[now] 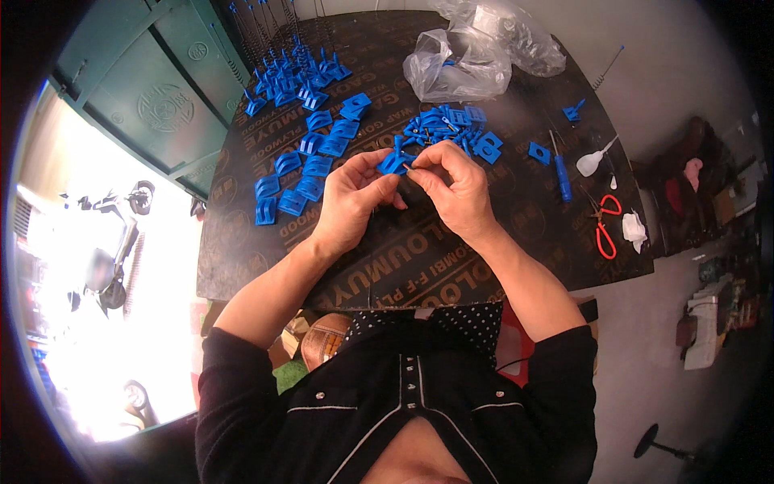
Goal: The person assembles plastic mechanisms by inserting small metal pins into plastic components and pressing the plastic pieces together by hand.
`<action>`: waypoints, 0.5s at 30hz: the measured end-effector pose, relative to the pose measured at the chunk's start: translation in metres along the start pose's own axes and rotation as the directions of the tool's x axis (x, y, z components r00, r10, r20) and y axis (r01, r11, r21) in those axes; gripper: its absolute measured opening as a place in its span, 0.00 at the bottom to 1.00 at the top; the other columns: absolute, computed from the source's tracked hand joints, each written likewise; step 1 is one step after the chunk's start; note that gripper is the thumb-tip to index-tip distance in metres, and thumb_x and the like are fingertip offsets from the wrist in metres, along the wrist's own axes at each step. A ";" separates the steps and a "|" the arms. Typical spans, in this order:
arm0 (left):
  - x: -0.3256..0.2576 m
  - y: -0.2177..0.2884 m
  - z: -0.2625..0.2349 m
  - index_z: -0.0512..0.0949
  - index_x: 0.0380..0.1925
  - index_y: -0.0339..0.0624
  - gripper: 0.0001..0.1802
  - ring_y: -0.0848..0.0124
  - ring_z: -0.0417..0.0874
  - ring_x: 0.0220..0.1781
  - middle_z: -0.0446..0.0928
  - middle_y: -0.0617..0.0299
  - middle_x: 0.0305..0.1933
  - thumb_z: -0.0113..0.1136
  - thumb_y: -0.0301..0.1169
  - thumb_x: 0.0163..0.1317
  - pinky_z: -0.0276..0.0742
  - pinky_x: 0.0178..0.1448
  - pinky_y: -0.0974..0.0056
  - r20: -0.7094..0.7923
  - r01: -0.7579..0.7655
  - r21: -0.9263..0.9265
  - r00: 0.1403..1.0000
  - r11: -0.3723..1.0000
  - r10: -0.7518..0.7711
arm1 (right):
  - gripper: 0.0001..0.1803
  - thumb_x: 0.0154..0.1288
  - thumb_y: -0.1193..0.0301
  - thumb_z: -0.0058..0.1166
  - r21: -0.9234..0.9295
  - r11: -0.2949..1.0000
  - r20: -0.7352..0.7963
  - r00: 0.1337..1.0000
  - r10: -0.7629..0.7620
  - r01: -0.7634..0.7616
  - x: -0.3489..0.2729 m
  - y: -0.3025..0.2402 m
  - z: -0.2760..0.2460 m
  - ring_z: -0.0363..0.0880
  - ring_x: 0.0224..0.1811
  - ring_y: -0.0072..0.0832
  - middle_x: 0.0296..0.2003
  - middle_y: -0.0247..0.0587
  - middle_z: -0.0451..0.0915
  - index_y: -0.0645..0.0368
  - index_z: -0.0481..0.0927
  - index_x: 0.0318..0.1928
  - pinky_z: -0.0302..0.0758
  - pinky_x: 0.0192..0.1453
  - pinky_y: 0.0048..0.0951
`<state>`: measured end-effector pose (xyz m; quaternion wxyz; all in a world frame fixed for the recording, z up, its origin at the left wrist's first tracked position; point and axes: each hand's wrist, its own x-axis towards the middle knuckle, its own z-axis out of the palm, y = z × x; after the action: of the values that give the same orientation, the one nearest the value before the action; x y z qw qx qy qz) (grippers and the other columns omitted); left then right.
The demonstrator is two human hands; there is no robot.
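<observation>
My left hand (pixel 351 198) pinches a small blue plastic bracket (pixel 393 164) over the middle of the table. My right hand (pixel 458 187) meets it from the other side, thumb and forefinger pressed together at the bracket's edge. Whatever lies between those right fingertips is too small to make out. Just beyond my hands spreads a heap of small blue plastic pieces (pixel 439 125). To the left, blue curved clips (pixel 311 143) lie in loose rows on the dark printed plywood tabletop (pixel 387 266).
Blue pieces with upright black springs (pixel 294 77) crowd the far left. Clear plastic bags (pixel 459 73) lie at the back. On the right are a blue-handled screwdriver (pixel 562 177), red-handled pliers (pixel 606 228), a white squeeze bottle (pixel 591 164), crumpled tissue (pixel 634 231) and a single blue plate (pixel 539 152).
</observation>
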<state>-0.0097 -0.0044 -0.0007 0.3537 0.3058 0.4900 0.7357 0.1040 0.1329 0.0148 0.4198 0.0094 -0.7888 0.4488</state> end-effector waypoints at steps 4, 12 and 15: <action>-0.004 0.008 0.008 0.68 0.57 0.27 0.23 0.74 0.82 0.33 0.80 0.58 0.38 0.60 0.21 0.62 0.79 0.40 0.72 -0.010 -0.062 0.096 0.998 0.993 0.064 | 0.06 0.59 0.81 0.61 -0.018 0.999 0.005 0.999 0.050 -0.049 -0.002 -0.001 -0.002 0.76 0.28 0.24 0.29 0.38 0.76 0.63 0.76 0.32 0.72 0.30 0.24; -0.006 0.007 0.010 0.67 0.59 0.28 0.25 0.75 0.82 0.33 0.79 0.59 0.37 0.58 0.18 0.62 0.80 0.40 0.72 -0.034 -0.111 0.189 0.992 0.976 0.119 | 0.04 0.61 0.79 0.59 -0.055 0.998 0.031 0.999 0.022 -0.020 -0.003 0.001 -0.001 0.77 0.28 0.29 0.27 0.41 0.77 0.65 0.76 0.32 0.72 0.30 0.28; -0.006 0.006 0.009 0.66 0.60 0.29 0.25 0.76 0.81 0.34 0.79 0.59 0.37 0.58 0.18 0.62 0.80 0.40 0.72 -0.027 -0.132 0.175 0.990 0.976 0.139 | 0.04 0.60 0.80 0.59 -0.061 0.997 0.051 0.997 0.058 -0.055 -0.003 -0.002 -0.001 0.77 0.28 0.30 0.28 0.42 0.77 0.65 0.77 0.33 0.73 0.31 0.28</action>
<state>-0.0010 -0.0062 0.0070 0.2652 0.3536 0.5369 0.7186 0.1074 0.1314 0.0141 0.3859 -0.0136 -0.8126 0.4366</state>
